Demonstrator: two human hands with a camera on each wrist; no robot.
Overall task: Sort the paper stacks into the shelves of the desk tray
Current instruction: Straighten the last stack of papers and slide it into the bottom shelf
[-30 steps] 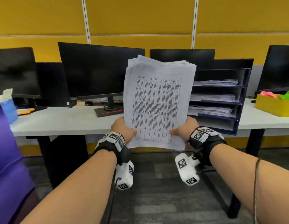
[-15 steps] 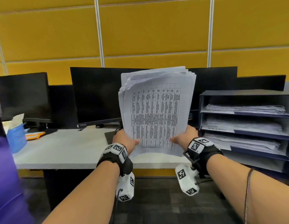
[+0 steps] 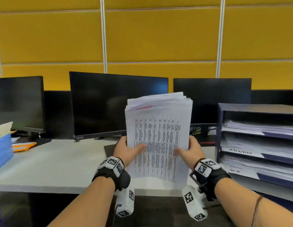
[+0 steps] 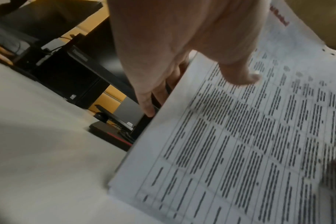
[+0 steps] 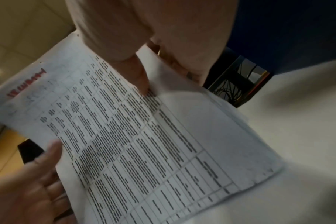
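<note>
1. Paper stack (image 3: pixel 158 138) stands upright on its bottom edge on the white desk (image 3: pixel 49 166), held between both hands in front of the monitors; the desk tray (image 3: pixel 257 145) sits at 3 o'clock from it, near but not touching

2. Left hand (image 3: pixel 128 150) pinches the stack's left edge, thumb laid across the printed front sheet and fingers (image 4: pixel 148 106) behind; right hand (image 3: pixel 189 150) does the same on the right edge, thumb in front, fingers wrapped to the back

3. Sheets look loose, with no clip or staple that I can see: the top corners at 12 o'clock are fanned and uneven, so the pile will likely shear and slide if squeezed on one side only

4. Thick as it is, the stack probably carries some weight yet stays floppy; held by its lower half it may bow backward at the top

5. Best hold, in my judgement, is at 9 and 3 o'clock on the long edges, or one palm flat beneath once it is tipped level for a shelf

6. Upper three shelves of the tray already hold paper; the bottom one, at 5 o'clock, looks free, though part of it lies out of frame
</note>
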